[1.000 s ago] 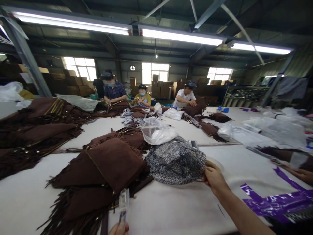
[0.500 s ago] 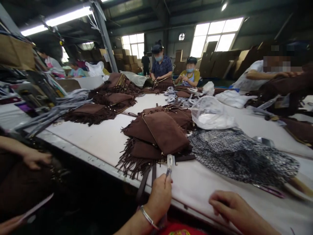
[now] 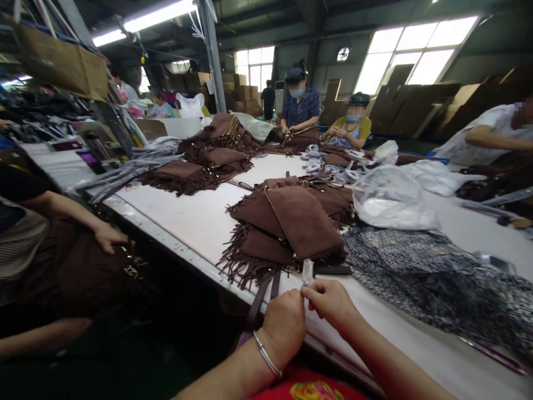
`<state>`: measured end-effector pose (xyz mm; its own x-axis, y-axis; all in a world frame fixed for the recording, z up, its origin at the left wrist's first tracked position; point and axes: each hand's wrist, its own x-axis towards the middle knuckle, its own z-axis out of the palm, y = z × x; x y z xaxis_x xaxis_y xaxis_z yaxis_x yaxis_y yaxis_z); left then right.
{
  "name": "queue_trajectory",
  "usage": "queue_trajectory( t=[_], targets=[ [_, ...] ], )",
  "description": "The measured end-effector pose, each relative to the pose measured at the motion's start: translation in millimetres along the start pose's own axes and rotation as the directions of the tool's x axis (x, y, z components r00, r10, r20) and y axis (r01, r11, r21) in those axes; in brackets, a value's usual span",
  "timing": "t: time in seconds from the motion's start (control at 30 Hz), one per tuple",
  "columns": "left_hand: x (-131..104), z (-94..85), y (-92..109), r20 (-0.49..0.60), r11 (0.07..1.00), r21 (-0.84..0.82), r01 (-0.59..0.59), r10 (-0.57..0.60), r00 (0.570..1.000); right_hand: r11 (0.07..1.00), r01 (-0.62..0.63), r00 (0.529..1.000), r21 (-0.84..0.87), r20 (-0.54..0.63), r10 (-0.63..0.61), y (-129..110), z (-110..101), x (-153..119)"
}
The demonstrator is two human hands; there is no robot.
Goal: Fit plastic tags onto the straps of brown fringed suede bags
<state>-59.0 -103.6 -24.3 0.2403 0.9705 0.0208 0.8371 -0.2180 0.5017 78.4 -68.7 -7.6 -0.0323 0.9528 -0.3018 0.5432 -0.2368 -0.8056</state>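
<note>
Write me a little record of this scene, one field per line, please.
Left hand: closed on a small clear sleeve, bracelet on its wrist
Right hand: fingertips at the sleeve's lower end, grip unclear
Surface: white-topped table
Just beyond the hands: stacked brown fringed bags
To the right: clear plastic bag, black-and-white patterned cloth
Nearby: at left, a co-worker's hand on a brown item

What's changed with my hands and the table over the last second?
Your right hand has left the edge of the black-and-white patterned cloth and moved left, to the small clear plastic sleeve. The view has swung left too. Your left hand still holds the sleeve; the stacked fringed brown bags stay put.
</note>
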Motion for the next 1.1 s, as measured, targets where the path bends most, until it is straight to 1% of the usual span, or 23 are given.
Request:
queue_trajectory(
  t=[0.1, 0.2, 0.3, 0.4, 0.57, 0.63, 0.67, 0.73, 0.8, 0.87, 0.97, 1.03, 1.1],
  targets=[
    [-0.3, 2.7, 2.0, 0.019, 0.996, 0.080, -0.039, 0.038, 0.999, 0.997, -0.081, 0.997, 0.002, -0.014, 0.081, 5.3, 2.4, 1.1],
    [-0.8, 4.0, 5.3, 0.026, 0.980, 0.172, -0.102, 0.099, 0.995, 0.993, -0.117, 0.993, 0.011, -0.027, 0.118, 10.0, 4.5, 4.1],
    [-2.2, 4.6, 7.1, 0.013, 0.958, 0.244, -0.148, 0.149, 0.989, 0.988, -0.151, 0.988, 0.024, -0.010, 0.151, 12.5, 5.4, 6.8],
    [-4.5, 5.0, 7.8, 0.021, 0.950, 0.261, -0.172, 0.173, 0.985, 0.985, -0.171, 0.985, 0.035, -0.003, 0.171, 12.4, 5.7, 8.0],
    [-6.1, 5.1, 8.6, 0.015, 0.949, 0.258, -0.180, 0.183, 0.983, 0.980, -0.186, 0.982, 0.070, 0.015, 0.186, 11.0, 2.9, 6.4],
    [-4.8, 5.2, 7.4, 0.003, 0.952, 0.248, -0.177, 0.182, 0.983, 0.978, -0.182, 0.983, 0.102, 0.052, 0.177, 11.5, -1.5, 1.9],
    [-4.0, 5.3, 6.5, -0.005, 0.957, 0.238, -0.167, 0.173, 0.985, 0.975, -0.173, 0.983, 0.141, 0.091, 0.161, 12.1, -4.5, -1.3],
    [-2.6, 5.0, 4.7, -0.019, 0.968, 0.209, -0.140, 0.147, 0.989, 0.951, -0.158, 0.977, 0.266, 0.183, 0.111, 13.5, -10.9, -8.9],
    [-2.0, 4.1, 3.8, -0.020, 0.976, 0.183, -0.119, 0.124, 0.992, 0.905, -0.168, 0.969, 0.392, 0.232, 0.080, 14.0, -16.2, -16.5],
    [-1.9, 2.7, 4.3, -0.009, 0.981, 0.164, -0.107, 0.110, 0.994, 0.875, -0.187, 0.971, 0.447, 0.221, 0.095, 12.7, -18.9, -22.2],
    [-1.9, 0.9, 5.7, 0.003, 0.988, 0.128, -0.086, 0.086, 0.996, 0.869, -0.193, 0.974, 0.455, 0.193, 0.116, 8.8, -18.4, -26.0],
    [-1.6, 0.6, 5.9, 0.005, 0.995, 0.065, -0.072, 0.071, 0.997, 0.867, -0.203, 0.972, 0.455, 0.201, 0.123, 7.2, -16.5, -25.9],
    [-0.9, 0.4, 5.6, 0.003, 0.998, -0.042, -0.042, 0.042, 0.999, 0.860, -0.226, 0.965, 0.457, 0.225, 0.134, 7.5, -14.3, -24.7]
  ],
)
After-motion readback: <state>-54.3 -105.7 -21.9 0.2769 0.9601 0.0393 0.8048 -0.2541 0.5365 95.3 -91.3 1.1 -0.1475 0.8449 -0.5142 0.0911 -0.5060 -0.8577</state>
